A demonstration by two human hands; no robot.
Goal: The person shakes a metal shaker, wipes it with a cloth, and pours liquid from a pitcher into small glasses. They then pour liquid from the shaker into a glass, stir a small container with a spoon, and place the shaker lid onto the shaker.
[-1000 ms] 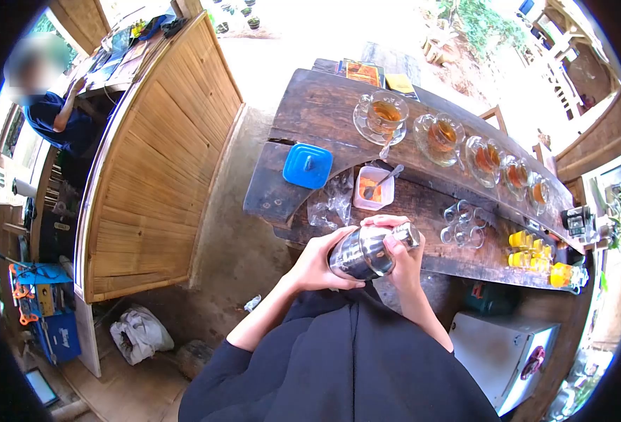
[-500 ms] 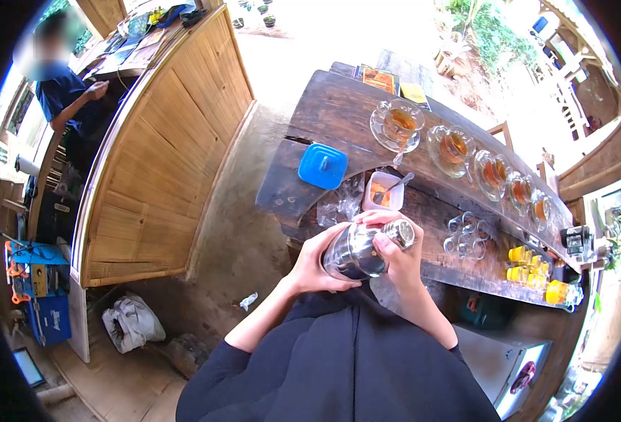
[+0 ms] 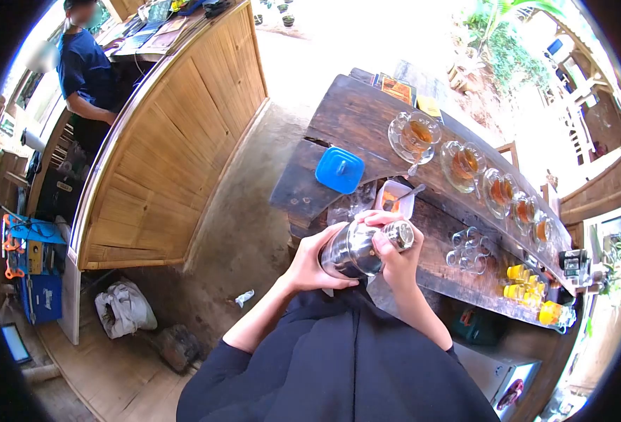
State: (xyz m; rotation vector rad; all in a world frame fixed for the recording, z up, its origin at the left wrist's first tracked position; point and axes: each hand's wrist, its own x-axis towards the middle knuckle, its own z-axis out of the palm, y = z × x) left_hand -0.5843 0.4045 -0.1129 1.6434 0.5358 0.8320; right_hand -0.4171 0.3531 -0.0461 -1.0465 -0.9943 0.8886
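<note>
Held close in front of my body is a shiny silver cocktail shaker (image 3: 351, 253), tilted with its capped end to the right. My left hand (image 3: 312, 261) is wrapped round the wide body. Around the narrower capped end, my right hand (image 3: 398, 264) is closed, its thumb lying near the cap. Just beyond my hands stands a white tub (image 3: 405, 204) with orange contents and a spoon. A blue lid (image 3: 339, 170) lies on the wooden table (image 3: 324, 126) past it.
Several glass cups of amber drink on saucers, such as this cup (image 3: 417, 136), line the table's far side. Upturned glasses (image 3: 469, 250) and yellow-topped containers (image 3: 525, 281) stand on the lower shelf. A wooden counter (image 3: 177, 155) is left, with a person (image 3: 85, 70) behind it.
My view has turned slightly, so the table sits further right and lower. The person behind the counter has lowered an arm. Both hands keep their hold on the shaker.
</note>
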